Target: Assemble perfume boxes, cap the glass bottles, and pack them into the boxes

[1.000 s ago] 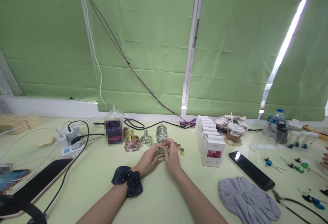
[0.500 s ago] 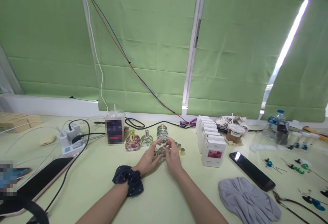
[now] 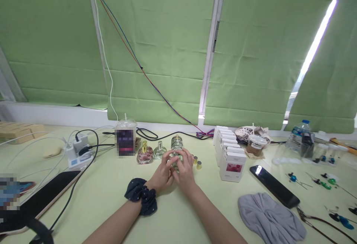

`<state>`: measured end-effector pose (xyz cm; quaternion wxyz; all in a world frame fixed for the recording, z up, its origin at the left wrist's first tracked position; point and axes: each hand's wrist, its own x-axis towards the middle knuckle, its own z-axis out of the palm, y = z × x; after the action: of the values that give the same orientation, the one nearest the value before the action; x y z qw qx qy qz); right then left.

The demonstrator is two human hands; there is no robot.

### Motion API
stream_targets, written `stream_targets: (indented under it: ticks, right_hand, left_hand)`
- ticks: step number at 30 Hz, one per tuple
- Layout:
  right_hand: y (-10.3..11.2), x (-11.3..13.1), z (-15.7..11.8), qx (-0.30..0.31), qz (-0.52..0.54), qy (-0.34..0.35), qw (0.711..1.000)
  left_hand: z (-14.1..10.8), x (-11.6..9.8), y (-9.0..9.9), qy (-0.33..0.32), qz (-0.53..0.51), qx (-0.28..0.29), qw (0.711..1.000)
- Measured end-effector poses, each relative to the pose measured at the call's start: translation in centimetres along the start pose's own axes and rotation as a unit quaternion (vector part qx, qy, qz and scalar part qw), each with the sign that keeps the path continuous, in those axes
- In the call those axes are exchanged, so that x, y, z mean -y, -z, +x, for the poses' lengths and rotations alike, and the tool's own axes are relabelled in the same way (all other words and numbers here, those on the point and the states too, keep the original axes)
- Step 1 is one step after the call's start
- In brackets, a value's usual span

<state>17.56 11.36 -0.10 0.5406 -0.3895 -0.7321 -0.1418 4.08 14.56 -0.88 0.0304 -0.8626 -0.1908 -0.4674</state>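
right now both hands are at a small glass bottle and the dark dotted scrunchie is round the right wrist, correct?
Not quite: the head view shows the dark dotted scrunchie round the wrist of the left hand, not the right hand. Both hands are at a small glass bottle, as you say.

glossy clear glass bottle, matt grey cloth
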Motion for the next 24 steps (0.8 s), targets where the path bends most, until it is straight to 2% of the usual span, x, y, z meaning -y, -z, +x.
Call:
stream_targets:
  ticks: [2, 4, 7, 9, 11, 18, 24]
  right_hand:
    - [0.1, 0.0, 0.1, -0.004, 0.013, -0.001, 1.0]
    - [0.3, -0.1, 0.3, -0.014, 0.041, -0.022, 0.999]
    - [0.6, -0.6, 0.6, -0.05, 0.083, -0.089, 0.991]
    - [0.7, -1.3, 0.6, -0.072, 0.1, -0.138, 0.983]
    - [0.6, -2.0, 0.6, -0.082, 0.109, -0.168, 0.976]
    - [0.0, -2.9, 0.3, -0.046, 0.098, -0.157, 0.982]
    - [-0.1, -2.9, 0.1, -0.014, 0.077, -0.131, 0.988]
  left_hand:
    - [0.0, -0.2, -0.1, -0.002, -0.005, -0.006, 1.0]
    - [0.0, -0.2, -0.2, 0.03, -0.006, -0.022, 0.999]
    - [0.0, -0.1, -0.4, 0.14, -0.049, -0.013, 0.989]
    - [-0.1, 0.1, -0.6, 0.212, -0.104, 0.024, 0.971]
    - [-0.3, 0.3, -0.8, 0.254, -0.147, 0.056, 0.954]
    - [-0.6, 0.5, -0.9, 0.269, -0.169, 0.078, 0.945]
    - [-0.8, 1.0, -1.2, 0.239, -0.168, 0.085, 0.952]
